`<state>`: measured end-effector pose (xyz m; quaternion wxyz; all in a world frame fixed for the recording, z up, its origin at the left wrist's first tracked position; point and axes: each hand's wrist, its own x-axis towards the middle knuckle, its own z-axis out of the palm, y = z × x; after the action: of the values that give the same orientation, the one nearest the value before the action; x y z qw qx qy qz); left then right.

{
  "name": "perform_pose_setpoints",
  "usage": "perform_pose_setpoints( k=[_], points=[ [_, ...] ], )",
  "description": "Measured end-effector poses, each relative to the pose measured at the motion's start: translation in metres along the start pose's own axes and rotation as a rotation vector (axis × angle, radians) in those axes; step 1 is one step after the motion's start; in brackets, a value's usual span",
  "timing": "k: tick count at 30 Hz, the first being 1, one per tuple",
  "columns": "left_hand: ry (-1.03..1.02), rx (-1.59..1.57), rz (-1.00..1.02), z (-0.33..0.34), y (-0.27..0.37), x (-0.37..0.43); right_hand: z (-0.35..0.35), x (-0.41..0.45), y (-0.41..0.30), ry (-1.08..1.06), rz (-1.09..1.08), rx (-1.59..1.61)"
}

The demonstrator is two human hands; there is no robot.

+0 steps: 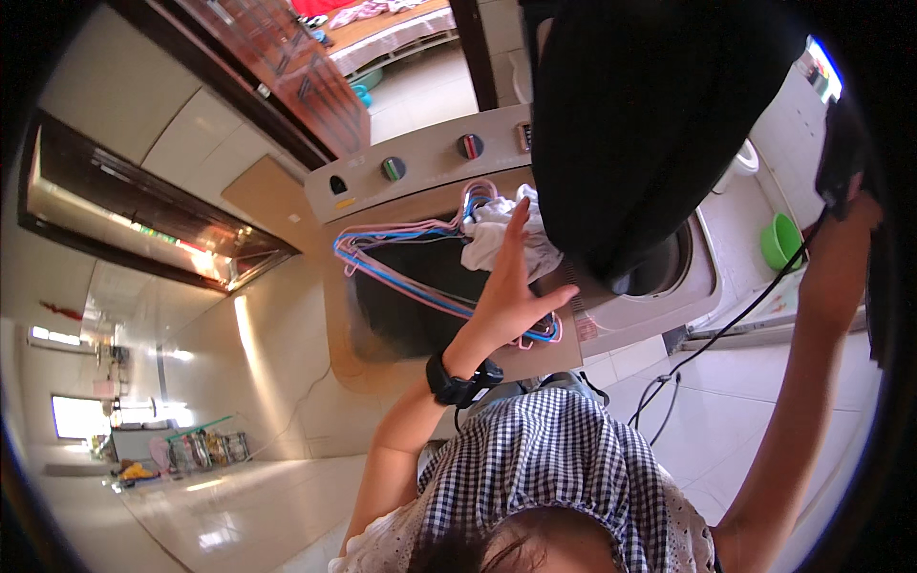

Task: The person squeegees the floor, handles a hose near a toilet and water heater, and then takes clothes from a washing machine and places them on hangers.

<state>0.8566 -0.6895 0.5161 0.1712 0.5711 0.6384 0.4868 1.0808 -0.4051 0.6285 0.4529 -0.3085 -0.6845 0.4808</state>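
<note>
My left hand (512,290), fingers spread and holding nothing, hovers over a twin-tub washing machine (637,315). Just beyond its fingers is a crumpled white cloth (494,236). Pink and blue clothes hangers (401,276) lie in a bundle across the dark lid on the left. At the far right, my right hand (860,211) is raised and grips dark cloth (845,157) that partly hides its fingers. A large black garment (645,129) hangs in front of the right-hand tub (673,265) and covers much of it. Whether both dark pieces are one garment, I cannot tell.
Two knobs, one green-marked (393,169) and one red-marked (470,146), sit on the machine's panel. A black cable (745,315) runs down from near my right wrist. A green basin (781,242) stands to the right. An open wooden door (315,79) is behind.
</note>
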Motion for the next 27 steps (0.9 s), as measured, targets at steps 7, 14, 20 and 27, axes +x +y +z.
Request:
perform_pose_setpoints(
  k=[7,14,20,27],
  points=[
    [0.128,-0.282,0.200,0.010,0.046,0.010,0.050,-0.029,-0.075,-0.044,-0.086,-0.075],
    [-0.038,-0.701,0.103,-0.038,0.100,-0.028,0.187,-0.066,-0.166,-0.182,-0.151,-0.003],
    [-0.175,-0.115,-0.138,-0.141,0.094,-0.073,0.313,-0.087,-0.276,-0.378,-0.215,0.181],
    [0.112,0.388,0.056,-0.229,0.060,-0.185,0.454,-0.120,-0.377,-0.680,-0.187,0.456]
  ],
)
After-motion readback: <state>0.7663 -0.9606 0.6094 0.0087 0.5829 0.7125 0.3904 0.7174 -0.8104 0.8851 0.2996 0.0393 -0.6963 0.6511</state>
